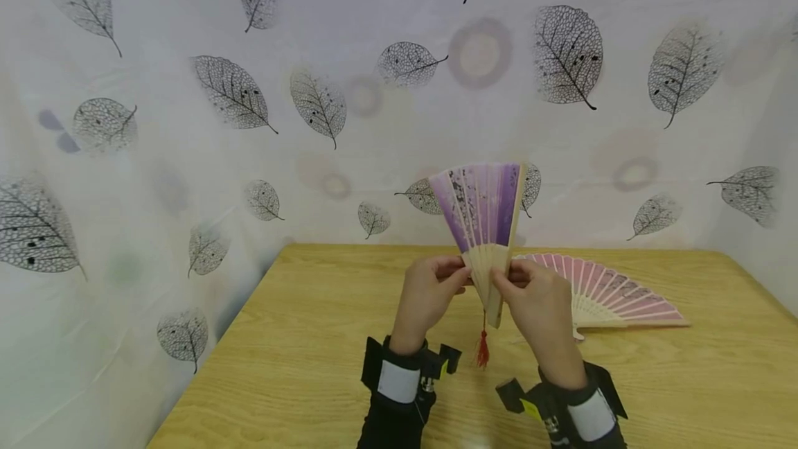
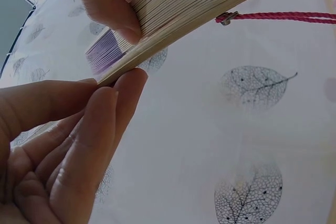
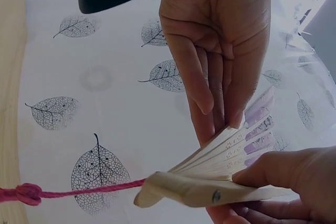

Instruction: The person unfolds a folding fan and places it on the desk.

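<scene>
Table (image 1: pixel 293 366) underneath, with outspread pink fan (image 1: pixel 623 298) at right. And up above the wood, held partly open purple fan (image 1: pixel 481 206), pinched left side in fingers of left hand (image 1: pixel 427 296), right side in right hand (image 1: pixel 544 305). Dangled red tassel (image 1: pixel 483 350).

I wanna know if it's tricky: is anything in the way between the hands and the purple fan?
No, nothing visible is. The left hand and right hand both pinch the purple fan directly. The pink fan lies open on the table, partly hidden behind the right hand, not between.
</scene>
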Tool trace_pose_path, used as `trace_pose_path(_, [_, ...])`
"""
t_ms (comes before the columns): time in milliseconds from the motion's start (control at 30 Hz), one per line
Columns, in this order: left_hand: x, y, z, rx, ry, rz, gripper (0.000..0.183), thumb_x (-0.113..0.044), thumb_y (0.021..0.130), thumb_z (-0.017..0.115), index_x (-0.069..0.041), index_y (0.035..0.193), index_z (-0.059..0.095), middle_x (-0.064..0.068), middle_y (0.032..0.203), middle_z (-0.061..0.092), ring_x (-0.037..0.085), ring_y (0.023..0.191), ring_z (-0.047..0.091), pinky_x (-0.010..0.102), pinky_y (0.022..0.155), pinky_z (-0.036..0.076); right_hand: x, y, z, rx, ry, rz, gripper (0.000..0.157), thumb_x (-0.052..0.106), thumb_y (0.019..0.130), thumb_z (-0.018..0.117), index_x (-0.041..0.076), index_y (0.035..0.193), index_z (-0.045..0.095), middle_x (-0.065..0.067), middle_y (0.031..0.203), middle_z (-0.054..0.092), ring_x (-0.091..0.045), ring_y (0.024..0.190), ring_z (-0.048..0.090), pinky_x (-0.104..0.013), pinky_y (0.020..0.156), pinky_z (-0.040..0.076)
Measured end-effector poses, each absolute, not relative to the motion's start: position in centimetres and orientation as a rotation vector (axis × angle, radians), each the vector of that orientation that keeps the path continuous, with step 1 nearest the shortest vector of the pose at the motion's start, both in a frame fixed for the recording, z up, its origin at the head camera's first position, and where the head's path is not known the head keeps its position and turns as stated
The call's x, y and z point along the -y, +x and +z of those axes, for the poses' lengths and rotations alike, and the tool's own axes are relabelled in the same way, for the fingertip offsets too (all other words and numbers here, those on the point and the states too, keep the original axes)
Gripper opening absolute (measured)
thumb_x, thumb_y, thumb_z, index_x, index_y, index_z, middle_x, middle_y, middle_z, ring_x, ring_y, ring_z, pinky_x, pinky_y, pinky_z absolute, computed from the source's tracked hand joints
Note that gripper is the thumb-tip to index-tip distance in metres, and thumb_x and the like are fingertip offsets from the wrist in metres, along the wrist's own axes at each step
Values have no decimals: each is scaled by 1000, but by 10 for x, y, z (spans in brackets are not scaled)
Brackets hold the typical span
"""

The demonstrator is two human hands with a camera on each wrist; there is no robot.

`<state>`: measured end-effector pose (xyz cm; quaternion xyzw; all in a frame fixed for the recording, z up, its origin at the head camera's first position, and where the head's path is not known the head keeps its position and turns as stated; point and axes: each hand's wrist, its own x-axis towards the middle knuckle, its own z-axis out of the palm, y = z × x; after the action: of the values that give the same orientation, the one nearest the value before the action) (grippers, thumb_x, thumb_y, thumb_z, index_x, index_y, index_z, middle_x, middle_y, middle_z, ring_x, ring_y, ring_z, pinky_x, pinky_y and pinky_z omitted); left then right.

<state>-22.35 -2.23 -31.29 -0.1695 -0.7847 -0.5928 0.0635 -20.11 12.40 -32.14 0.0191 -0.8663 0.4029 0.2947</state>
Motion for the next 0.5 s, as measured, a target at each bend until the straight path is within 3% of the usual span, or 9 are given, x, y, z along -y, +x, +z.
trace_pose_path(500, [26, -222, -312, 2369, -528, -1798, 25, -17, 84, 59, 2, 99, 65, 17, 91, 67, 11, 73, 62, 22, 65, 55, -128, -201, -321, 2329, 28, 1051, 25, 25, 79, 64, 1, 78, 69, -13, 67, 67, -18, 57, 59, -37, 49, 51])
